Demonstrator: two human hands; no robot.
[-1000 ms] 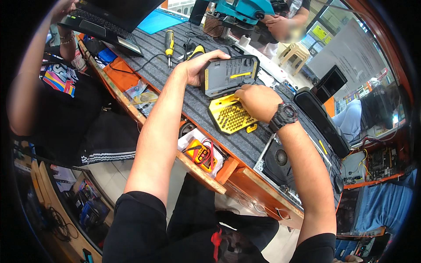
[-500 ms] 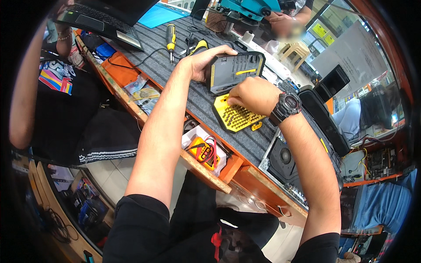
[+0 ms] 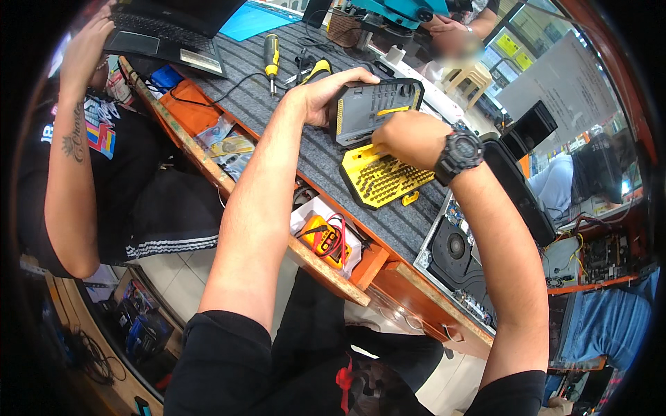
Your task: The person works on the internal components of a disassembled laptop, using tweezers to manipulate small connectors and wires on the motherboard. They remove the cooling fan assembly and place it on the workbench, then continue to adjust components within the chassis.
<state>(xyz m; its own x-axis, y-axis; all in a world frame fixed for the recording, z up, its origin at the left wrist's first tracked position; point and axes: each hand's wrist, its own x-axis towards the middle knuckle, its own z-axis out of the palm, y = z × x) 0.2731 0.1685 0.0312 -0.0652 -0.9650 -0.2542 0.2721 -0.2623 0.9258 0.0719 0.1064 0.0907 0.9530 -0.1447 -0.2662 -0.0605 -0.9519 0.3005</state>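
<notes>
Clamped with left hand point(image 3: 322, 97) on ten o'clock side of grey lid point(image 3: 364, 114); held with nearer right hand point(image 3: 413, 140), fingers curled, over yellow bit tray point(image 3: 356, 165), set towards six o'clock from fingertips, long axis eight-to-two. Cannot tell whether pinching anything, fingertips being half hidden.

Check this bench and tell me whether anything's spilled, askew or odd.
Nothing looks spilled or broken; the dark bits sit in rows in the yellow tray. Slightly untidy: the drawer stands open, with the orange meter's red lead loosely looped.
</notes>
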